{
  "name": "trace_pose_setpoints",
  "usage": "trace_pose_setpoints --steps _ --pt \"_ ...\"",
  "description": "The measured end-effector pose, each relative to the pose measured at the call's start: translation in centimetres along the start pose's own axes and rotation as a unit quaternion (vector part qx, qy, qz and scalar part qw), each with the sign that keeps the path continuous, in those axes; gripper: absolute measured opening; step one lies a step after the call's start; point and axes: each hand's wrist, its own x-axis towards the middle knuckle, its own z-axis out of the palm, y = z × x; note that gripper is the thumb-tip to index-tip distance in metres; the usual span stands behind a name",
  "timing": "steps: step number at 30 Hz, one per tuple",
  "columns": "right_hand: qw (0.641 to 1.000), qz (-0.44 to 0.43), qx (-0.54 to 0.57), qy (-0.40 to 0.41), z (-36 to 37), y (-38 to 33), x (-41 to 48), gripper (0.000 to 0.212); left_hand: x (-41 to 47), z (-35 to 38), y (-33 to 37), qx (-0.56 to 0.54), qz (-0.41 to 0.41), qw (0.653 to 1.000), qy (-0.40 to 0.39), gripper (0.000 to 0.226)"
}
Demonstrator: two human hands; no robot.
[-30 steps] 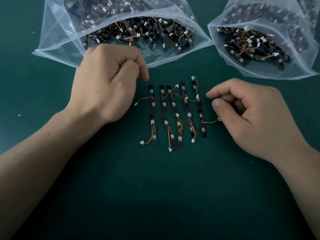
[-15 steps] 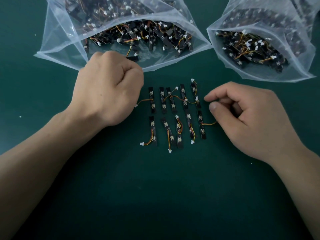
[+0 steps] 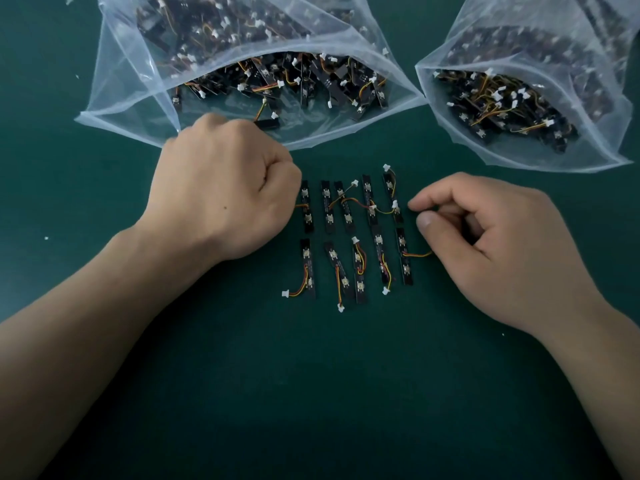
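Dim, even light; soft focus, darker corners.

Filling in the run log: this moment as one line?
left hand: fist beside strips | right hand: curled, wire end hidden beneath | strips: two rows
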Motion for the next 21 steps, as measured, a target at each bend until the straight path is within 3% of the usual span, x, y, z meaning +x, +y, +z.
trace_pose_setpoints --steps 15,21 --pt "0.999 -0.01 0.03 -0.013 0.9 -1.4 1.5 0.012 -0.3 -0.1 0.3 -0.054 -0.036 0.998 -0.01 0.029" --pt "0.999 0.008 0.039 0.02 1.0 -0.9 2.2 0.011 -0.3 0.0 0.1 -0.072 -0.022 0.997 -0.016 0.029"
